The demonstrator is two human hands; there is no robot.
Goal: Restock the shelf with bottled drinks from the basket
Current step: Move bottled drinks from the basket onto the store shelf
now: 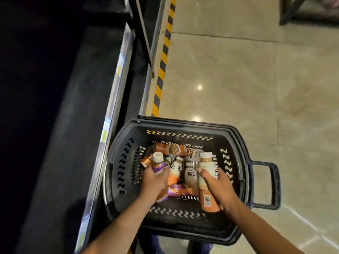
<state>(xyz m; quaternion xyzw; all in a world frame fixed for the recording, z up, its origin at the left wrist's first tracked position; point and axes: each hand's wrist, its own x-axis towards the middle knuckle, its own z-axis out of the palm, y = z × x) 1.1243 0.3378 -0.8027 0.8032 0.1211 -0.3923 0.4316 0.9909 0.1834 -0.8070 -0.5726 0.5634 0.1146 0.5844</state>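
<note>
Found both hands low inside the black shopping basket, set on the tiled floor just beside the dark shelf.

Noted the left hand curled round a purple-labelled bottle, white cap up, near the shelf-side wall of the basket. Noted the right hand wrapped round a taller cream-and-orange bottle, cap up, barcode towards the camera, near the handle-side wall.

Counted at least 5 more bottles lying loose in the basket, among them 2 cream bottles between the hands and orange bottles at the far wall.

Judged as the pick-up step, with most of the restocking left to do.

Recommended handling:
- Lift both bottles straight up, clear of the rim, before swinging towards the shelf, to avoid knocking neighbours.
- Keep caps upward and hold at mid-body.
- Set down 1 at a time behind the price-tag rail, labels outward.
- Mind the lying purple bottle just beside the left wrist.

Cannot tell the free space on the shelf: too dark.
</note>
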